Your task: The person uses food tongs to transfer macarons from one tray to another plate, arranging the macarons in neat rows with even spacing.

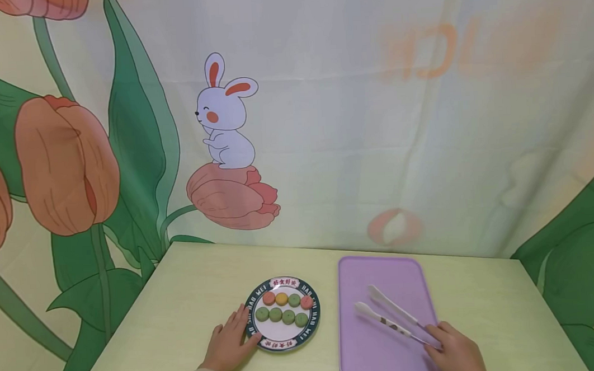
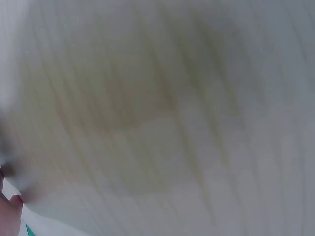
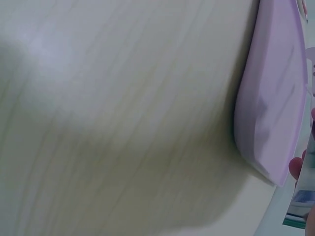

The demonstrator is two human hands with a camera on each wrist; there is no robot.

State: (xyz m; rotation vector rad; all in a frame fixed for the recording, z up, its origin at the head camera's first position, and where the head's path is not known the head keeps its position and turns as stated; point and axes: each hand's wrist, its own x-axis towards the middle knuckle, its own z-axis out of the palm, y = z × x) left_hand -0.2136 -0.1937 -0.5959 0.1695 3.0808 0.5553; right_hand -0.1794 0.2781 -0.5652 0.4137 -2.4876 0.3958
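My left hand [image 1: 228, 340] lies at the left side of a round plate [image 1: 309, 326] with a dark blue patterned rim, its extended fingers and thumb touching that rim. Several small macaron-like pieces [image 1: 281, 299] in pink, yellow and green sit on the plate in two rows. In my right hand [image 1: 456, 350] is a pair of tongs [image 1: 396, 327] with metal arms and white tips. The tips are spread apart over a purple tray [image 1: 356, 350]. In the left wrist view only a bit of the left hand [image 2: 11, 216] shows at the lower left edge.
A pale wood-grain table [image 1: 181, 292] carries the plate and tray, with the tray to the plate's right. Behind the table's far edge hangs a curtain [image 1: 325, 150] printed with tulips and a rabbit. The tray's raised edge [image 3: 248, 103] shows in the right wrist view.
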